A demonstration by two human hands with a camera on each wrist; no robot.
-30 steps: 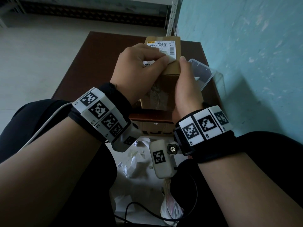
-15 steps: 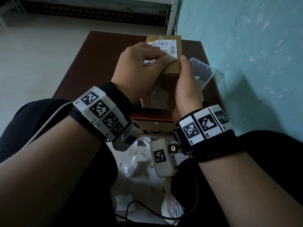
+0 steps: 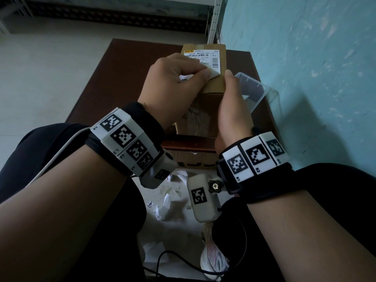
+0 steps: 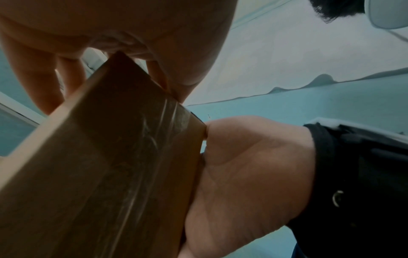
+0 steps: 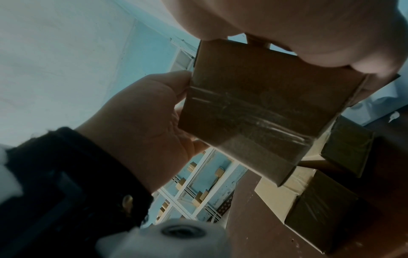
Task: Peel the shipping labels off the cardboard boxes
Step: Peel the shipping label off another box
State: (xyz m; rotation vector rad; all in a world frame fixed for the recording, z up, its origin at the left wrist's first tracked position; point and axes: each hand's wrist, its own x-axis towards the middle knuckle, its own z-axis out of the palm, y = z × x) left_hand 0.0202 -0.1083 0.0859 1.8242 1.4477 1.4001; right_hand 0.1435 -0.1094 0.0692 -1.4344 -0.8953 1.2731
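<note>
1. Peeling goes on at the near corner of the label [image 3: 203, 58], where the left hand [image 3: 175, 82] pinches the lifted white flap between thumb and curled fingers.
2. The right hand [image 3: 232, 110] holds the box [image 3: 213, 88] by its right side, thumb lying straight along the top edge; its other fingers are behind the box, so I cannot tell how they lie.
3. The box is held up in both hands over the brown table [image 3: 122, 74], with the label on its top face; the far part of the label, with the barcodes, is still stuck flat.
4. I think the main risk is tearing: the paper label looks thin, and a fast or steep pull could leave strips on the cardboard.
5. The glue may also pull up the brown top layer of the cardboard, because that surface is soft and fibrous.
6. The box could slip or twist if the right hand holds it too loosely against the pull.
7. The box is rectangular, matte brown, with glossy wrinkled clear tape [image 5: 253, 111] along the seam of its near end.
8. A clear plastic tub [image 3: 254, 90], hard and smooth, stands just beside it on the right.
</note>
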